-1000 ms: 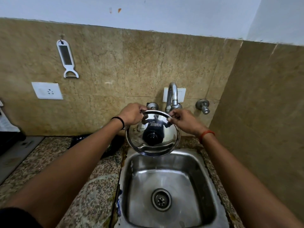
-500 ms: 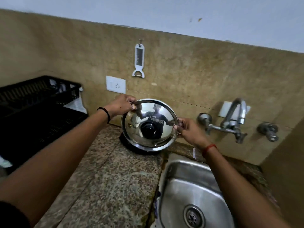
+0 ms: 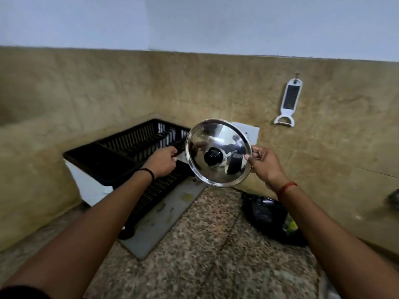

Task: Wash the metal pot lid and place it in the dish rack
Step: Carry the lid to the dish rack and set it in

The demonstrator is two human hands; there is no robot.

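The round metal pot lid [image 3: 216, 138] with a black knob is held upright in the air, its shiny top facing me. My right hand [image 3: 264, 164] pinches its right rim. My left hand [image 3: 162, 161] is off the lid, just left of it, with fingers curled at the near rim of the black plastic dish rack [image 3: 127, 148]. Whether it grips the rim is unclear. The rack stands in the corner at the left, behind and beside the lid.
A grey drain mat [image 3: 164, 216] lies under the rack's near end on the speckled granite counter [image 3: 205, 260]. A black object [image 3: 267, 214] sits on the counter by the wall at the right. A white peeler [image 3: 289, 102] hangs above a wall socket [image 3: 251, 132].
The lid has travelled left from over the sink to in front of the dish rack. My left hand has let go of its rim and only my right hand holds it.
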